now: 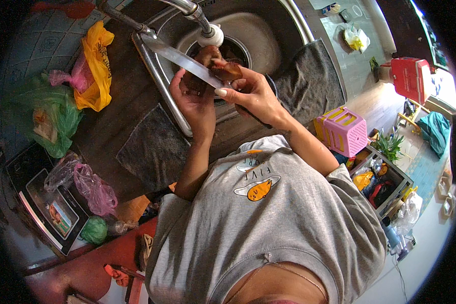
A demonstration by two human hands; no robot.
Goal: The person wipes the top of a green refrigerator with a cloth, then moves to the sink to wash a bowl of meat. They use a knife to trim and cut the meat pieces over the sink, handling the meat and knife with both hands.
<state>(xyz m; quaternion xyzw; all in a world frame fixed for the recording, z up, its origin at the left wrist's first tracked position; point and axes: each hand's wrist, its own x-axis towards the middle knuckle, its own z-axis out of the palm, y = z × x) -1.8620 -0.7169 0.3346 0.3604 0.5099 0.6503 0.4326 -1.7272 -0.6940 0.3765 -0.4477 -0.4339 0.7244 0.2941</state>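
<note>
My left hand (197, 104) is raised over the near edge of the sink (247, 26), its fingers around a brown, wet piece of food (209, 55) whose kind I cannot tell. My right hand (256, 93) grips a knife; its long steel blade (186, 62) slants up to the left, across the front of the food. The right thumb lies against the blade, and the handle is mostly hidden by the hand. Directly above the food hangs the white nozzle (211, 36) of a faucet. Under both hands, inside the sink, sits a round metal bowl (247, 49), partly hidden.
Grey cloths lie left (152, 152) and right (311, 76) of the hands. On the left counter are a yellow plastic bag (95, 72), a green bag (59, 117) and a black stove (53, 205) with pink plastic (95, 190) beside it. A pink plastic stool (342, 131) stands rightward.
</note>
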